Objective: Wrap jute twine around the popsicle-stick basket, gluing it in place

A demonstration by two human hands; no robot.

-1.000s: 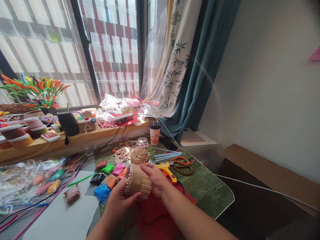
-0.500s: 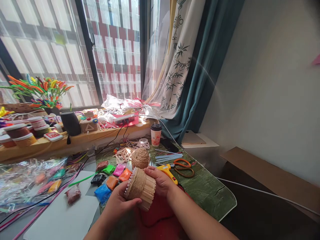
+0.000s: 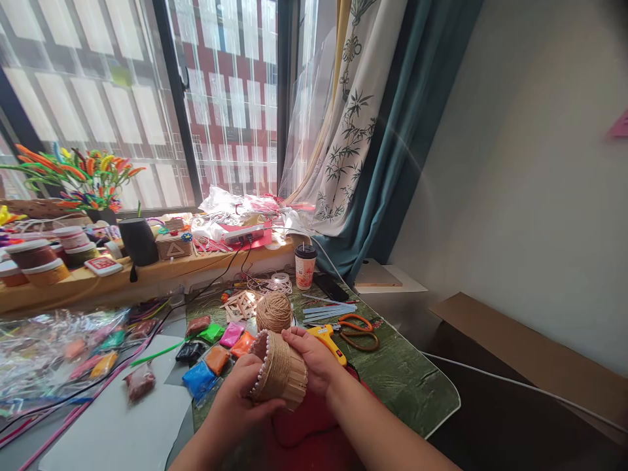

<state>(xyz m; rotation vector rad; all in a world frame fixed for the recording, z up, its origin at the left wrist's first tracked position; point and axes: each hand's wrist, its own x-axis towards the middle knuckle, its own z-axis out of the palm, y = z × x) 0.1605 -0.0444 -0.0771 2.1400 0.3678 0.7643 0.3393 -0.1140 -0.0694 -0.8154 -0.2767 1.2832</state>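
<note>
Between my two hands is a small cup-shaped pot made of wooden sticks, wound with twine and edged with white beads. It lies tilted on its side, its beaded mouth facing left. My left hand grips the rim, fingers reaching into the mouth and thumb along the outside. My right hand holds the upper right side, near the stick ends. Just behind the pot sits a ball of twine. A yellow glue gun lies beyond my right hand, beside orange-handled scissors.
Colourful clay packets, such as a blue one, lie left of my hands. Pale blue glue sticks, a paper cup and a phone stand or lie farther back. A white sheet covers the left side. Paint jars line the sill.
The pot has turned slightly, so more of its open mouth shows. My left fingers have moved further inside the rim. Both hands keep their hold.
</note>
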